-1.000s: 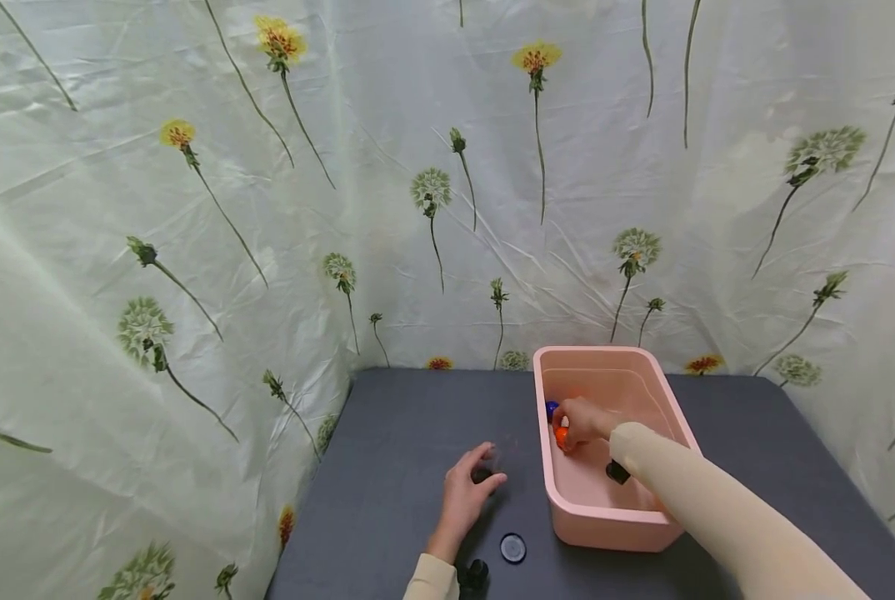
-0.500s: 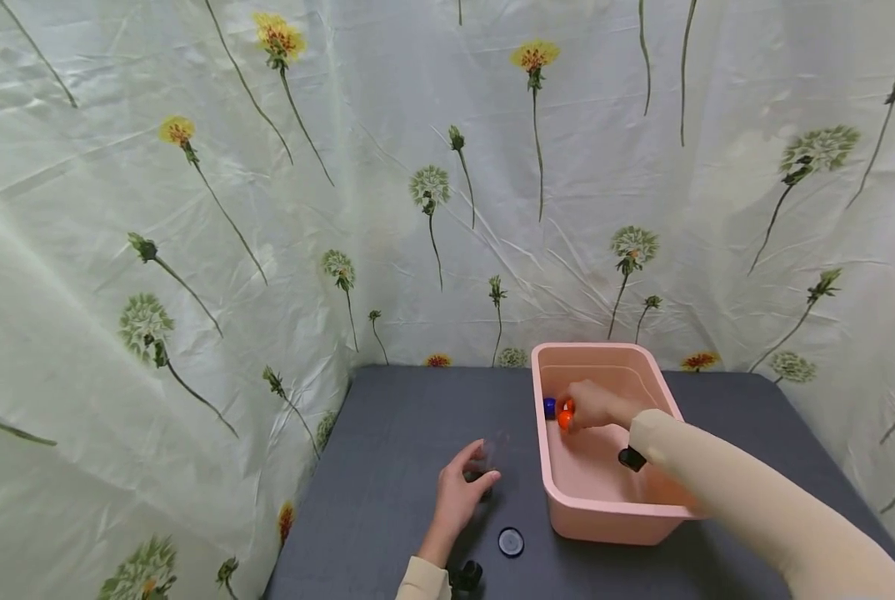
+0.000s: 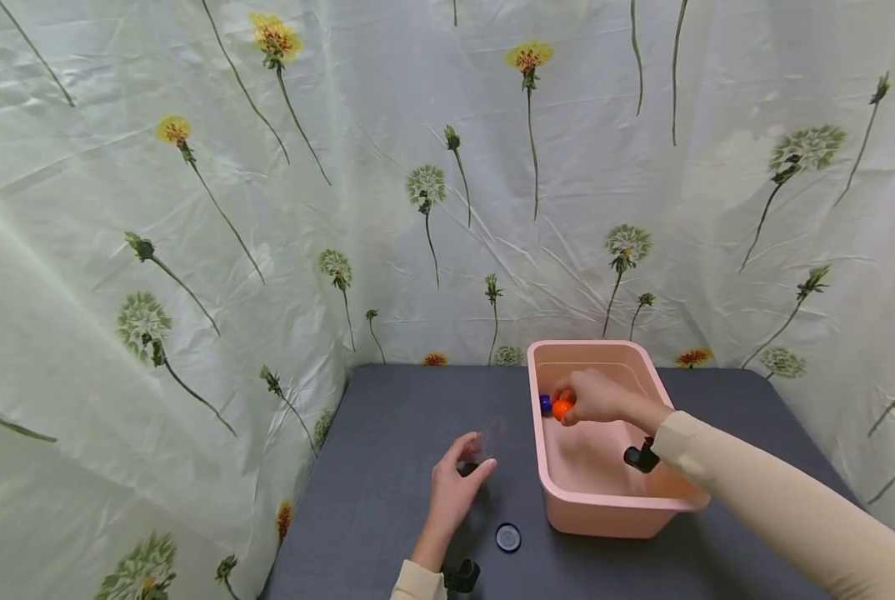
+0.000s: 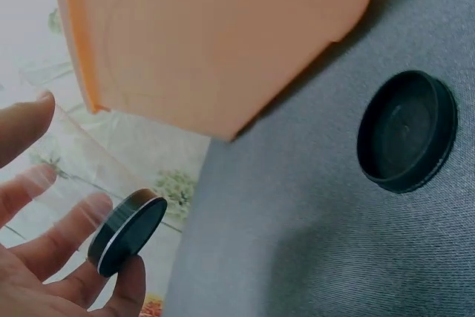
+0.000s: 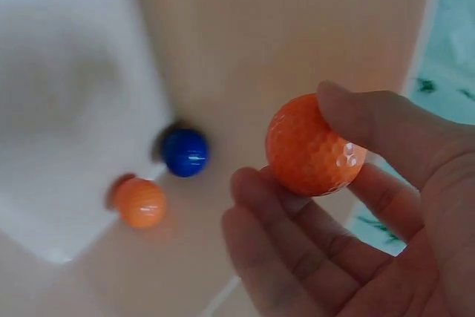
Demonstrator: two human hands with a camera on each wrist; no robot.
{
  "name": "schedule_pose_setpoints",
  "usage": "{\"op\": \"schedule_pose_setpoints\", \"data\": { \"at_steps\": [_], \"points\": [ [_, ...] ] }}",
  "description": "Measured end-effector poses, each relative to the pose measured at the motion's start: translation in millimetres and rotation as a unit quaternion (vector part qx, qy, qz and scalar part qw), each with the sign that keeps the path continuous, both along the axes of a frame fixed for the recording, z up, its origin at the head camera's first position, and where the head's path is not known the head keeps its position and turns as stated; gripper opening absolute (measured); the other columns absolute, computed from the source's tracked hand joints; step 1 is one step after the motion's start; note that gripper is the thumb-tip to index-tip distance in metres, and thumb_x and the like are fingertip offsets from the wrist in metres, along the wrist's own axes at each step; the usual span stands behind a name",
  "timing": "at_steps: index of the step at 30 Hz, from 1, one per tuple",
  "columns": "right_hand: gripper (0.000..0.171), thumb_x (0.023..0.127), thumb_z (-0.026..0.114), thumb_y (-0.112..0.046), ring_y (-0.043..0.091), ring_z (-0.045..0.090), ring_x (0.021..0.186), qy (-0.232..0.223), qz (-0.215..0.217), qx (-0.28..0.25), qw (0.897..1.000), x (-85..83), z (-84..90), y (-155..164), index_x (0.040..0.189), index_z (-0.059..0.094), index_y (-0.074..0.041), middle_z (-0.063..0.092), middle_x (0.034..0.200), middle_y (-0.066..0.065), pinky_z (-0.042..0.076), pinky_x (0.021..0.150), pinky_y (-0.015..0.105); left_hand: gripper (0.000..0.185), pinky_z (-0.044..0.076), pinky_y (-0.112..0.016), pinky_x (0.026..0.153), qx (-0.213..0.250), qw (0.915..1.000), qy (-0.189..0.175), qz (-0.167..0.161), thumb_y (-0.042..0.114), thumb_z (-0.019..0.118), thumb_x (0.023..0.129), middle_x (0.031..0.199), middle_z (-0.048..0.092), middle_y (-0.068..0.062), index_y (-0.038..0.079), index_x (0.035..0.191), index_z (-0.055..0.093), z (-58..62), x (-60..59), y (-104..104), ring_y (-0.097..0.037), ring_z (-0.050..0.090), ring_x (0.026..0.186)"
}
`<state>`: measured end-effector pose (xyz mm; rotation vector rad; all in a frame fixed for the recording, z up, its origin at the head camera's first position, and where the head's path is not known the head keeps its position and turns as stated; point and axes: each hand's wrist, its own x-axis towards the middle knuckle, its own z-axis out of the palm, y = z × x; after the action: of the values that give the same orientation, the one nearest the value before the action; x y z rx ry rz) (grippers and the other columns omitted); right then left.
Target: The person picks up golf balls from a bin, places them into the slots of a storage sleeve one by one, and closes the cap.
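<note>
- Right hand pinching orange ball has risen from pink bin's floor: pickup secured.
- Left hand, left of bin, unchanged, fingers curled round clear jar.

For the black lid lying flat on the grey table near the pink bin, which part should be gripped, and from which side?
Probably the rim of the black lid, from above. It is a shallow disc lying flat on the grey table, apart from the pink bin, so thumb and finger can likely pinch opposite edges.
</note>
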<state>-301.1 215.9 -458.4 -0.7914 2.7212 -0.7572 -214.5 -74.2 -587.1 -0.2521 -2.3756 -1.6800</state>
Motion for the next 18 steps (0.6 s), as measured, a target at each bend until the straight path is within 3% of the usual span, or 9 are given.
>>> {"op": "schedule_pose_setpoints", "data": {
  "at_steps": [7,12,18],
  "points": [
    [0.032,0.08,0.085,-0.014,0.014,0.059,0.08,0.015,-0.026,-0.017,0.999,22.8,24.5,-6.3,0.109,0.073,-0.017,0.068,0.093,-0.005,0.053,0.07,0.031,0.051,0.051,-0.045,0.085,0.0,0.9996,0.018,-0.021,0.037,0.08,0.086,0.109,0.067,-0.002,0.021,0.132,0.065,8.5,6.2,1.2,-0.019,0.062,0.101],
    [0.034,0.084,0.083,-0.02,0.015,0.062,0.084,0.01,-0.023,-0.064,0.998,37.9,36.5,-12.5,0.116,0.072,-0.016,0.07,0.1,-0.005,0.053,0.071,0.033,0.047,0.05,-0.045,0.087,0.007,0.9994,0.017,-0.028,0.036,0.08,0.087,0.108,0.064,-0.008,0.03,0.131,0.065,14.5,11.0,2.3,-0.015,0.06,0.101],
    [0.035,0.086,0.082,-0.022,0.018,0.065,0.089,-0.004,-0.019,-0.119,0.993,52.3,43.0,-23.1,0.119,0.071,-0.021,0.07,0.105,-0.002,0.056,0.072,0.032,0.047,0.052,-0.045,0.086,0.014,0.9992,0.017,-0.034,0.038,0.08,0.086,0.101,0.059,0.004,0.032,0.13,0.065,22.2,12.8,2.5,-0.013,0.06,0.098]
  ]
}}
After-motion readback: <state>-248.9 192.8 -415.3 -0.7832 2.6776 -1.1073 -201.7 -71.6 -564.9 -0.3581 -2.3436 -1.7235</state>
